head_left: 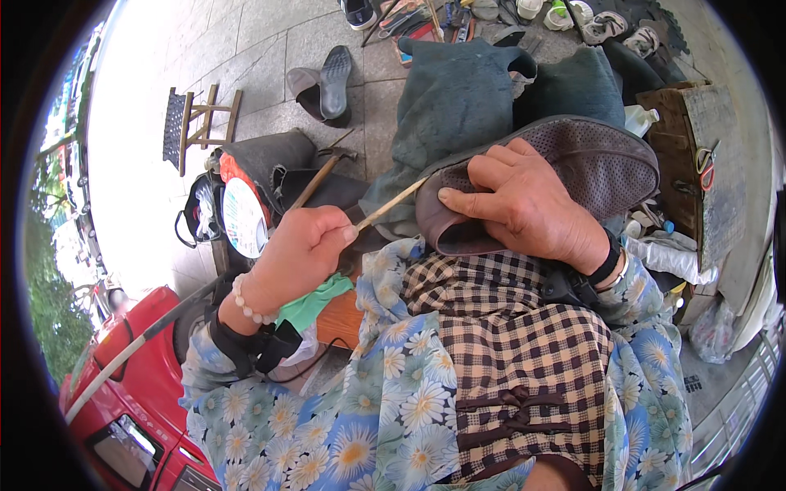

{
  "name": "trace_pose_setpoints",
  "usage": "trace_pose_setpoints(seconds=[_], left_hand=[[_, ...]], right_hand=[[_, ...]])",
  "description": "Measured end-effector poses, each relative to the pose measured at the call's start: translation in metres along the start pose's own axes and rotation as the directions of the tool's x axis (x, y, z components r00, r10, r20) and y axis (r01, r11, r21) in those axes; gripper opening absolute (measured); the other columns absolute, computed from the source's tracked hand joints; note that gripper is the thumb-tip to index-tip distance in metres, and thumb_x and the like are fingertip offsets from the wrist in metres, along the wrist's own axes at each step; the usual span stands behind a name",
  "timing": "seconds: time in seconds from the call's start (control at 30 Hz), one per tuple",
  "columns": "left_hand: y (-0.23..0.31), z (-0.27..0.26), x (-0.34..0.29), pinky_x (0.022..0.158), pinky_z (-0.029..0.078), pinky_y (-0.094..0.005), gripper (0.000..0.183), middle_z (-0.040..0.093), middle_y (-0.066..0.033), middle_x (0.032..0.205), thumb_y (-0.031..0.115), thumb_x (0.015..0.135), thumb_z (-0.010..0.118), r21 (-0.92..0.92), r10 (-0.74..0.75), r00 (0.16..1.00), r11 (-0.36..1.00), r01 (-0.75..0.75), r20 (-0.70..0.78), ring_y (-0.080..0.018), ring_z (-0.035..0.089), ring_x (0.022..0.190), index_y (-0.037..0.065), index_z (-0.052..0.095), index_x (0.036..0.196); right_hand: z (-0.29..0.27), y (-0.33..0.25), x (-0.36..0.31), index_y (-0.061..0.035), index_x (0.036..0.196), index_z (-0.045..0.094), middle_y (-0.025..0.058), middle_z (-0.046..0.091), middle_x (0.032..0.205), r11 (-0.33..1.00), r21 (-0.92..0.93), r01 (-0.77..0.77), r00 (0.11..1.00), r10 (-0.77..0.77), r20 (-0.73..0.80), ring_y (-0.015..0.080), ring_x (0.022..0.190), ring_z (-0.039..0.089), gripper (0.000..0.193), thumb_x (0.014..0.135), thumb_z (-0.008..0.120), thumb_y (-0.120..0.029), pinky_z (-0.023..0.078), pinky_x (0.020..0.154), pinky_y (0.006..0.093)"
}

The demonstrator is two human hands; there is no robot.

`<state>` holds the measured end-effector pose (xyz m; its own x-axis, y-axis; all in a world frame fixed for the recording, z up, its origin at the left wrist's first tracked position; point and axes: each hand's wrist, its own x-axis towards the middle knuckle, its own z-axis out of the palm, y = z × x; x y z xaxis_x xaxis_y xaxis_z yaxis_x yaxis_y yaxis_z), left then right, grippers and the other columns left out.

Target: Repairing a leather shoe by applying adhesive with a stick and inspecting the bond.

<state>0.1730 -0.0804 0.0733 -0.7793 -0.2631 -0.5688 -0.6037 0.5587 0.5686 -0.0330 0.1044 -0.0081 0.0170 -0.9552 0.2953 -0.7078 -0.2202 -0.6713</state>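
Dark brown perforated shoe (610, 159): right of centre in frame, over the lap, above the checked apron (524, 360). Long axis runs roughly left to right; rounded toe at right, smooth heel end facing the left hand (307, 245).

Right hand (532, 204) nearer, lying on the shoe: thumb stretched toward the heel end, other fingers bent over the upper. Left hand below left of it, thumb and forefinger pinching 1 thin pale stick (393, 204) that slants up right; far tip at the heel's edge, contact unclear.

Shoe surface: small holes, dull finish, redder-brown heel.
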Motion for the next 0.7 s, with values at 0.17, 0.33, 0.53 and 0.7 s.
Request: trace_pose_setpoints(seconds=[0.17, 0.33, 0.53, 0.7], left_hand=[[0.017, -0.01, 0.006, 0.041, 0.032, -0.0202, 0.018, 0.054, -0.0012, 0.054, 0.014, 0.09, 0.05, -0.356, -0.414, 0.816, 0.75, 0.557, 0.403, -0.0045, 0.044, 0.041, 0.0, 0.057, 0.082], [-0.007, 0.012, -0.01, 0.042, 0.032, -0.0197, 0.02, 0.052, -0.0009, 0.053, 0.016, 0.09, 0.05, -0.473, -0.296, 0.912, 0.785, 0.401, 0.283, -0.0038, 0.042, 0.042, -0.001, 0.057, 0.081], [-0.017, 0.015, -0.038, 0.053, 0.043, -0.023, 0.011, 0.059, -0.0031, 0.066, 0.008, 0.085, 0.056, -0.433, -0.304, 0.951, 0.852, 0.295, 0.05, -0.0073, 0.055, 0.057, -0.003, 0.06, 0.084], [-0.009, 0.014, -0.028, 0.053, 0.043, -0.022, 0.015, 0.063, -0.008, 0.076, -0.001, 0.084, 0.055, -0.249, 0.03, 0.972, 0.964, -0.09, -0.234, -0.008, 0.055, 0.057, -0.005, 0.063, 0.097]], right_hand=[[0.0, 0.0, -0.001, -0.0139, 0.101, 0.067, 0.0021, 0.047, 0.075, 1.0, 0.007, -0.012, 1.0, 0.012, -0.001, 0.0216, 0.072, 0.049, 0.044, 0.058, 0.067, -0.004, 0.036, 0.067, 0.0341], [0.0, 0.001, -0.001, -0.0135, 0.1, 0.068, 0.0023, 0.047, 0.075, 0.999, 0.035, -0.004, 1.0, 0.004, -0.007, 0.0218, 0.072, 0.049, 0.042, 0.059, 0.066, -0.004, 0.036, 0.067, 0.0341], [-0.002, 0.001, -0.001, -0.0133, 0.099, 0.068, 0.0021, 0.047, 0.075, 1.0, 0.025, -0.004, 1.0, 0.005, -0.009, 0.0215, 0.07, 0.049, 0.04, 0.059, 0.066, -0.004, 0.035, 0.066, 0.0338], [-0.001, -0.001, -0.001, -0.0142, 0.098, 0.068, 0.0015, 0.046, 0.073, 1.0, -0.005, 0.017, 1.0, -0.017, -0.005, 0.0206, 0.069, 0.048, 0.04, 0.058, 0.068, -0.007, 0.035, 0.066, 0.0331]])
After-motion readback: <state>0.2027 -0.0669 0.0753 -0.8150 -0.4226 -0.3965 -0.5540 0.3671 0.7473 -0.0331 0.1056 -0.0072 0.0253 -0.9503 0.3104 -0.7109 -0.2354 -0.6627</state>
